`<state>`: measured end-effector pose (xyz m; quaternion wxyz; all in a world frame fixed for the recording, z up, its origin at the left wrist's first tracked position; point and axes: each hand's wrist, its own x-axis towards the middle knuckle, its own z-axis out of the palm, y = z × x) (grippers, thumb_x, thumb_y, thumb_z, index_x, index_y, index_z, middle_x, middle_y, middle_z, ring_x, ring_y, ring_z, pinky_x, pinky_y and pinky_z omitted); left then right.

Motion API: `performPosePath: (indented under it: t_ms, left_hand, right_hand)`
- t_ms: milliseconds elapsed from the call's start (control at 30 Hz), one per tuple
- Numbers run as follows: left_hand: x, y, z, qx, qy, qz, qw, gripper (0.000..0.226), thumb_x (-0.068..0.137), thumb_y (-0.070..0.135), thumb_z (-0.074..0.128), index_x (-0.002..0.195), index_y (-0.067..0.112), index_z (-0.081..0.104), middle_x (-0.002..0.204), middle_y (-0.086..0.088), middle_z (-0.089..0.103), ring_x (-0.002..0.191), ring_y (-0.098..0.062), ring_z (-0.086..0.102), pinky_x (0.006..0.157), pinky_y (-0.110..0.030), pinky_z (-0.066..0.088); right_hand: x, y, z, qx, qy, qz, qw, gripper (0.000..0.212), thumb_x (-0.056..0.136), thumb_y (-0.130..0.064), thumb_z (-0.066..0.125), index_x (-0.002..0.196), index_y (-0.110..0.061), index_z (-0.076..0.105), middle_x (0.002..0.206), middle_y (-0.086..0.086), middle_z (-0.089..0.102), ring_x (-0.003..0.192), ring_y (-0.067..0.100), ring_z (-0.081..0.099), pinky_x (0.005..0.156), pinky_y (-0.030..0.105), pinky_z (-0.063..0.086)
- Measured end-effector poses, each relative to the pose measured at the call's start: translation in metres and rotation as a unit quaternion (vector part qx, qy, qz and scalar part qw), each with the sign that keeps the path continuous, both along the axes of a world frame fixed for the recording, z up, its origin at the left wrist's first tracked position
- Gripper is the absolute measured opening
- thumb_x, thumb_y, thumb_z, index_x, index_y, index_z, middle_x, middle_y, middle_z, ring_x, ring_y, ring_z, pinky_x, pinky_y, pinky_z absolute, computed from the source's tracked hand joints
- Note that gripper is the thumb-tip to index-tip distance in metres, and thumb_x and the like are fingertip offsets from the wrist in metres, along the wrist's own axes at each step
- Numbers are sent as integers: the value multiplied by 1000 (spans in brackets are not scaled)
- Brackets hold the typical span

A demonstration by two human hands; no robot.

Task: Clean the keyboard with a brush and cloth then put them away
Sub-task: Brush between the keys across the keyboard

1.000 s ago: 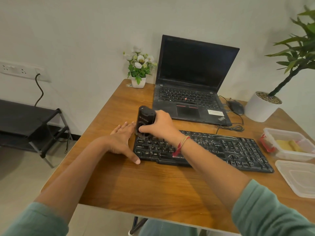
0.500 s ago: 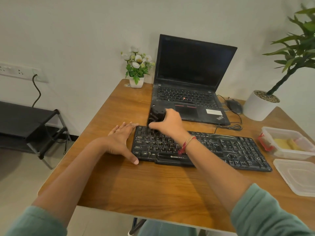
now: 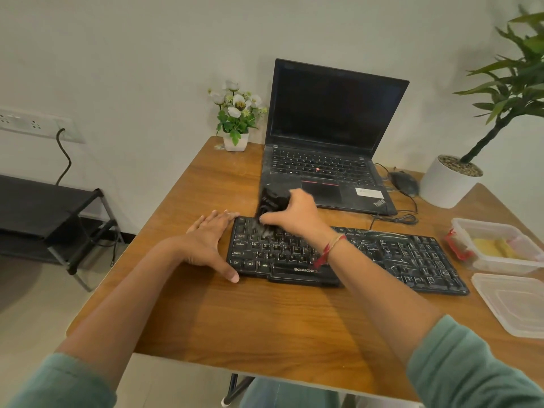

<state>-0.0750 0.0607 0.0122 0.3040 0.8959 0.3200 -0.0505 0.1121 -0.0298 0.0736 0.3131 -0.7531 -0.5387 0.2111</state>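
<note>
A dusty black keyboard (image 3: 382, 257) lies across the wooden table (image 3: 265, 316). My right hand (image 3: 297, 213) grips a black brush (image 3: 272, 201) whose bristles touch the keys near the keyboard's top left corner. My left hand (image 3: 209, 242) lies flat against the keyboard's left end, fingers straight on the table and thumb along the front corner. An open plastic box (image 3: 500, 231) at the right holds a yellow cloth (image 3: 494, 248).
A dark open laptop (image 3: 329, 160) stands behind the keyboard, with a mouse (image 3: 404, 178) and cable to its right. A small flower pot (image 3: 235, 141) sits at the back left, a large white plant pot (image 3: 444, 184) at the right. The box lid (image 3: 518, 301) lies at the front right.
My right hand has swept the brush from the keyboard's left keys up to its top edge, then back down a little. My left hand has stayed against the keyboard's left end.
</note>
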Motion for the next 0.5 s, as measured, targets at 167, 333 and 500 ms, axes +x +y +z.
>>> performPosePath:
  t_ms: [167,333,500]
  left_hand:
    - [0,0,0,2,-1,3,1000,154,19,89,62,146,37,-7,157,7,-8,141,-10,-18,113,-36,-17]
    - [0,2,-5,15,9,4,1000,157,19,91,60,148,30,-6,158,6,-6,141,-9,-19,115,-38,-15]
    - [0,-3,4,-6,1,8,1000,155,16,87,62,146,37,-6,157,6,-8,141,-10,-18,113,-36,-17]
  right_hand:
    - [-10,-3,2,8,-23,-9,1000,24,68,-21,77,68,-22,53,71,-6,60,69,11,61,54,22,51]
    - [-37,-7,-9,13,-7,46,999,23,64,-24,80,71,-13,61,70,-1,63,66,11,59,51,23,45]
    - [-18,2,0,37,-42,-33,998,25,64,-26,77,64,-22,52,65,-10,57,64,8,56,48,19,42]
